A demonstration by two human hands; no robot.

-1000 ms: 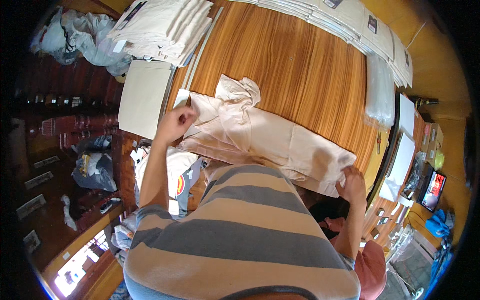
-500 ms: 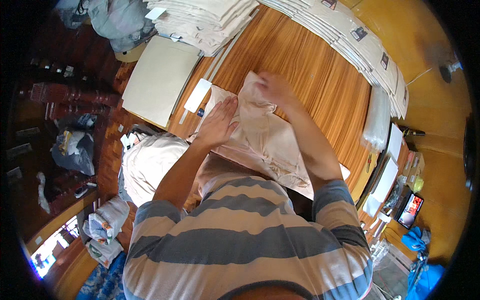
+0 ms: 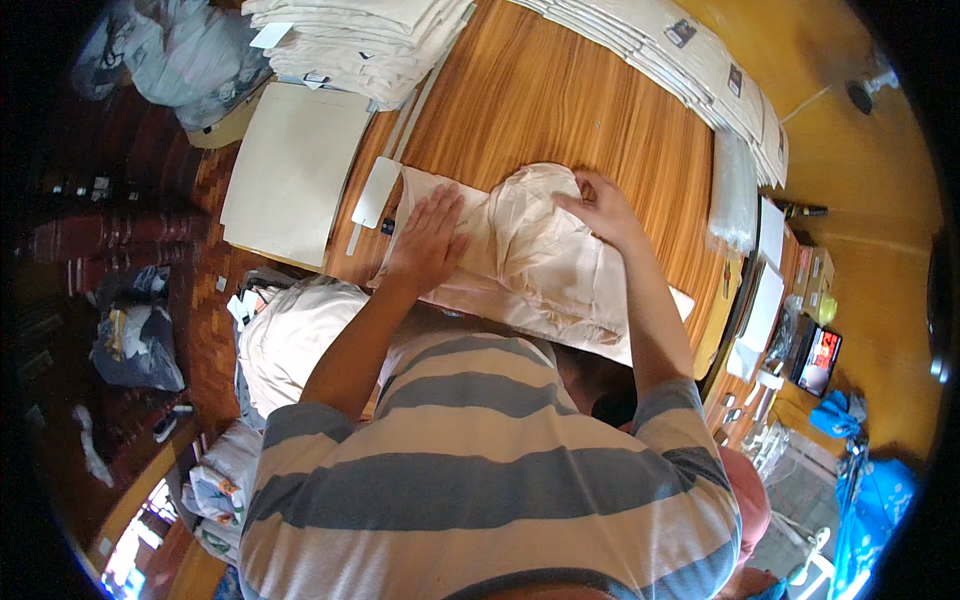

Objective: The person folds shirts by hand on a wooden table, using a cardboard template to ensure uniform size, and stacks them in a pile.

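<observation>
- Garment [image 3: 530, 250], near the middle, toward one o'clock: plain, pale pinkish-beige.
- Person's shirt [image 3: 480, 490], six o'clock: broad horizontal stripes, beige alternating with grey-blue.
- Tabletop [image 3: 560, 100], twelve o'clock: orange-brown wood grain with darker streaks.
- Folded stack [image 3: 360, 45], eleven o'clock: cream.
- Flat board [image 3: 290, 180], ten o'clock: plain pale beige.
- Heaped cloth [image 3: 295, 335], nine o'clock: whitish.
- Wall [image 3: 885, 250], three o'clock: yellow-ochre.
- Draped bundle [image 3: 885, 500], four o'clock: bright blue.
</observation>
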